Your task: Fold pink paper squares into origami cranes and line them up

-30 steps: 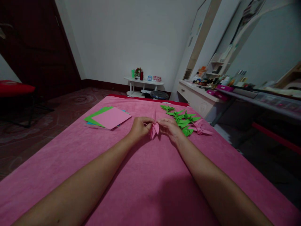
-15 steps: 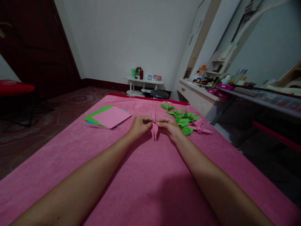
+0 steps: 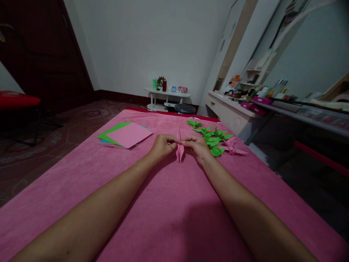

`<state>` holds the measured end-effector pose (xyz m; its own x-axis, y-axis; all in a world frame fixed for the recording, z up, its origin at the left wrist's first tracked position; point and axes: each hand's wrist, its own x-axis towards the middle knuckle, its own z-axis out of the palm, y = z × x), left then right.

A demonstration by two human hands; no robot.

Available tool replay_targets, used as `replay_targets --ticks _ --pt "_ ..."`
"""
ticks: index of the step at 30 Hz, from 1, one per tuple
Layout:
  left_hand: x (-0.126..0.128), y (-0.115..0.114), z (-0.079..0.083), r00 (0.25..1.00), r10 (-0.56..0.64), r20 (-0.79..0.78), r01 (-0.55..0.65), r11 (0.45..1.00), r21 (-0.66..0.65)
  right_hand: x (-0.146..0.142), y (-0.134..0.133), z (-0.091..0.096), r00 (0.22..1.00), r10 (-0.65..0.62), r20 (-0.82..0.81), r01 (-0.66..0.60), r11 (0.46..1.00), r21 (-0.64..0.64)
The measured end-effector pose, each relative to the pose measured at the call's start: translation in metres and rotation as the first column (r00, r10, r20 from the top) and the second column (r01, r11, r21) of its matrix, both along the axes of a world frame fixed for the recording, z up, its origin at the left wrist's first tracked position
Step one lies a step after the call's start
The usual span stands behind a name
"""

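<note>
Between my two hands is a folded piece of pink origami paper [image 3: 179, 153], long and narrow, with pointed ends facing toward me and away. My left hand [image 3: 164, 146] pinches its left side between thumb and fingers. From the right, my right hand [image 3: 196, 146] pinches it too, and the fingertips of both hands nearly meet at its middle. Some of the paper is hidden behind the fingers. Just beyond my right hand lie several folded green paper cranes [image 3: 214, 137] and a pink one [image 3: 233, 147]. To the left is a stack of square paper sheets [image 3: 129, 135], pink uppermost, with green and blue beneath.
A pink cloth [image 3: 163, 203] covers the table. At the right stands a white dresser [image 3: 231, 105] crowded with small items. A low white shelf [image 3: 167, 92] is by the far wall, and a red stool [image 3: 19, 101] is at the left.
The fingertips have shifted slightly on the pink paper, and its near points look a little more spread. Otherwise the hands and the papers around them stay in place.
</note>
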<state>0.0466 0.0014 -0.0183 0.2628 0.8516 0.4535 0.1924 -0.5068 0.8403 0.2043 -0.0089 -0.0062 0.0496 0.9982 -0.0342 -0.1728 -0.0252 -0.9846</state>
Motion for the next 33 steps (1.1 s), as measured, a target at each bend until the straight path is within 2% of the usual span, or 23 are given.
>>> replay_targets --ticks 10,14,18,21,26,33 --pt "0.0022 -0.0062 0.0065 0.998 -0.012 0.069 0.024 0.984 -0.175 -0.0011 -0.0001 -0.0001 0.999 -0.027 0.020 0.027 0.999 0.030" --pt "0.0033 -0.0032 0.0029 0.975 -0.050 0.218 0.101 0.968 -0.230 0.0001 0.0016 -0.0026 0.999 -0.030 0.017 0.029 0.997 0.066" --pt "0.0028 0.0002 -0.0021 0.898 -0.099 0.429 0.240 0.927 -0.289 -0.0014 0.0007 -0.0015 0.999 -0.042 -0.031 0.044 0.997 0.064" --pt "0.0022 0.0002 -0.0033 0.851 -0.064 0.522 0.292 0.883 -0.368 -0.0044 -0.0019 0.0007 0.995 -0.067 -0.079 0.070 0.997 0.043" --pt "0.0017 -0.0005 -0.0030 0.808 0.037 0.588 0.316 0.816 -0.485 -0.0087 -0.0045 0.0005 0.991 -0.094 -0.093 0.099 0.994 0.048" --pt "0.0017 -0.0006 -0.0013 0.756 0.085 0.649 0.289 0.846 -0.447 -0.0085 -0.0023 -0.0058 0.995 -0.012 -0.098 0.022 0.995 0.100"
